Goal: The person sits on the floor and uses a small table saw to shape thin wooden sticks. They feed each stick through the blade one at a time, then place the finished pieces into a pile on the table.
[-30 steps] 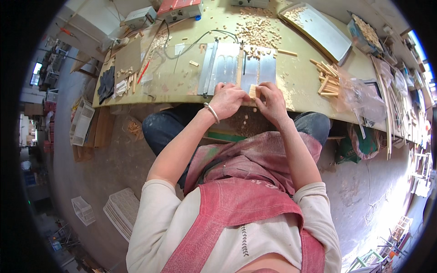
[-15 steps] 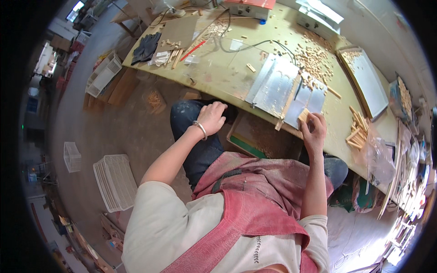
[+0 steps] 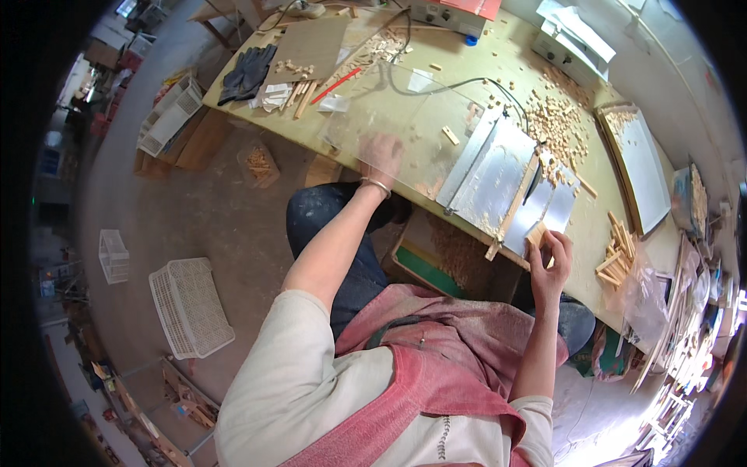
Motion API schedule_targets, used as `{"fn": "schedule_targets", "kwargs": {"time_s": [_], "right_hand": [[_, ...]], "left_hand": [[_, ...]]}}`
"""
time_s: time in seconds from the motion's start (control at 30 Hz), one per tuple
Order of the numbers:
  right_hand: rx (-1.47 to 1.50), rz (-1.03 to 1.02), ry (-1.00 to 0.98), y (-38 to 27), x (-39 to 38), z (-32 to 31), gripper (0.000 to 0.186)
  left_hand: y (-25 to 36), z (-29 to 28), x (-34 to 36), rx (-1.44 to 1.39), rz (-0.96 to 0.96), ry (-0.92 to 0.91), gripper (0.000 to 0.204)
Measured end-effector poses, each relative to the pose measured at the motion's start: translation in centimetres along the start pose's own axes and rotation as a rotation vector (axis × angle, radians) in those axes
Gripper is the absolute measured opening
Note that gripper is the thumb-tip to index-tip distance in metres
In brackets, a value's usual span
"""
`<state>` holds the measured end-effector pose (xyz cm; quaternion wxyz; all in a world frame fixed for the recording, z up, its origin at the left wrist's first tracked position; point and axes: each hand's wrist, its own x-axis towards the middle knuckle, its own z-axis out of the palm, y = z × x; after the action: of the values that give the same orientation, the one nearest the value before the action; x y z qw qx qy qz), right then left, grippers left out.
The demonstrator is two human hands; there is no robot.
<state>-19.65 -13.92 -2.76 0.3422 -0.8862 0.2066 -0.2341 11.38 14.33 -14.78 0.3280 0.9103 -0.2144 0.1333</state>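
Observation:
My left hand (image 3: 380,154), hazy behind or beneath a clear sheet (image 3: 428,109), is at the table's front edge; what it holds, if anything, I cannot make out. My right hand (image 3: 552,257) pinches a small pale wooden block (image 3: 537,232) over the right part of a metal plate fixture (image 3: 485,171). A wooden strip (image 3: 513,202) runs across this fixture beside a dark slot. Small wood pieces (image 3: 557,124) are scattered behind it, and a bundle of sticks (image 3: 613,261) lies to my right.
Dark gloves (image 3: 247,74), a board (image 3: 315,43), a red stick (image 3: 334,86) and cables are on the left of the table (image 3: 296,128). Electrical boxes (image 3: 568,43) stand at the back, a metal tray (image 3: 646,171) at right. White baskets (image 3: 191,307) sit on the floor.
My head has turned, shifting the view. My left hand left the fixture and moved leftward, then up behind the clear sheet. My right hand still pinches the block.

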Motion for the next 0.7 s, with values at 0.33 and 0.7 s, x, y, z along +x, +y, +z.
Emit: {"fn": "schedule_targets", "kwargs": {"time_s": [0.33,0.7], "right_hand": [[0.020,-0.051,-0.025,1.1,-0.3,-0.2,0.036],[0.003,0.023,-0.087,1.1,-0.1,-0.5,0.038]], "left_hand": [[4.1,-6.7,-6.2,-0.211,-0.344,-0.289,0.024],[-15.7,-15.3,10.5,-0.234,-0.403,0.366,0.019]]}}
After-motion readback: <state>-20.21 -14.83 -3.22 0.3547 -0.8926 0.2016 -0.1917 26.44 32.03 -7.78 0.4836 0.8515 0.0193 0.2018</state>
